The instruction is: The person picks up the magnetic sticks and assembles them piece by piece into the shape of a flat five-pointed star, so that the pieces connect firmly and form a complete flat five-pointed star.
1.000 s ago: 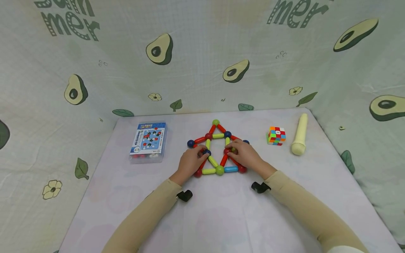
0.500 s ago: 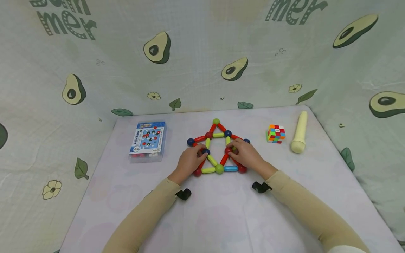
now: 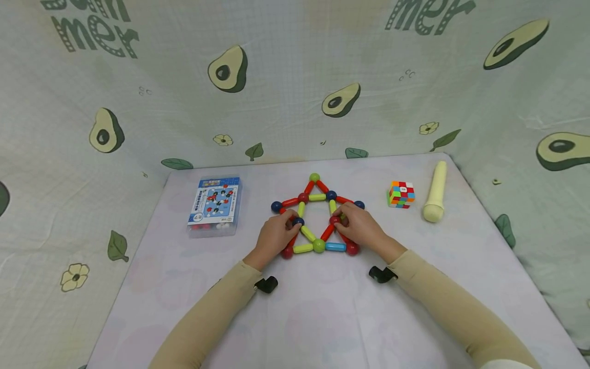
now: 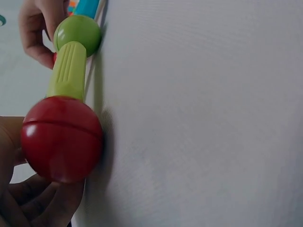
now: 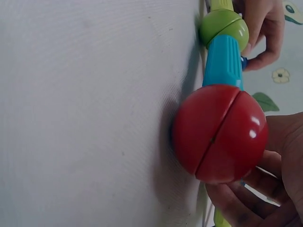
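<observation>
A flat star-like frame of coloured balls and rods lies on the table in the head view. My left hand (image 3: 273, 236) pinches a dark blue ball (image 3: 298, 221) on its left side. On the right side, my right hand (image 3: 361, 226) pinches a red ball (image 3: 334, 220) between thumb and fingers. A green ball (image 3: 319, 246) at the near side joins a yellow-green rod (image 3: 302, 248) and a blue rod (image 3: 335, 247). Red balls form the near corners, one large in the left wrist view (image 4: 62, 139), the other in the right wrist view (image 5: 220, 135). Parts of the frame's sides are hidden under my hands.
A clear plastic case (image 3: 214, 207) with a molecule picture stands at the left. To the right are a puzzle cube (image 3: 401, 195) and a pale yellow microphone-shaped object (image 3: 435, 192). A patterned cloth (image 3: 286, 113) hangs behind the table.
The pinched blue ball has shifted slightly left and the pinched red ball slightly right, so the gap between them is a little wider. Both hands keep their hold.
</observation>
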The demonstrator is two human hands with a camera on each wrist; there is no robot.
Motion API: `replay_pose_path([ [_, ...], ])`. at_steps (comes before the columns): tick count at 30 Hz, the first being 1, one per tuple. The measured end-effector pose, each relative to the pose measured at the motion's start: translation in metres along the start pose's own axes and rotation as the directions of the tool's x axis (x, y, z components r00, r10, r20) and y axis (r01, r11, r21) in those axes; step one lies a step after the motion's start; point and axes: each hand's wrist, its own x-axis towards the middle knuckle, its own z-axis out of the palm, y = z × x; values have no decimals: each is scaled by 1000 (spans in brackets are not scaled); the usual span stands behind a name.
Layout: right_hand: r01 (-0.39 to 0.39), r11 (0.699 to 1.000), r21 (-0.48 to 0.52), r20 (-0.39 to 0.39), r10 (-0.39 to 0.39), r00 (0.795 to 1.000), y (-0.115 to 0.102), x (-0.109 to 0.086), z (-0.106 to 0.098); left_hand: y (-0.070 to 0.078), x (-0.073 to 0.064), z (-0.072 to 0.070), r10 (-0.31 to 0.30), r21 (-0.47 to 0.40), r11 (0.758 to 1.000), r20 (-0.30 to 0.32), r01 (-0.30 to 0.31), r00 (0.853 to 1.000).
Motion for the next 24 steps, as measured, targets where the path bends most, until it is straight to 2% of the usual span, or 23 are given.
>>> replay_pose_path([
  [6, -18, 1000, 12, -24, 18, 1000, -1, -1, 2, -2, -4, -1, -2, -36, 999, 18, 3, 1000],
  [13, -94, 996, -2, -57, 94, 994, 1, -3, 2, -5, -6, -2, -4, -37, 999, 12, 5, 1000],
  [24, -70, 998, 2, -36, 70, 997, 3, -2, 0, -5, -3, -4, 16, -70, 997, 19, -14, 1000],
])
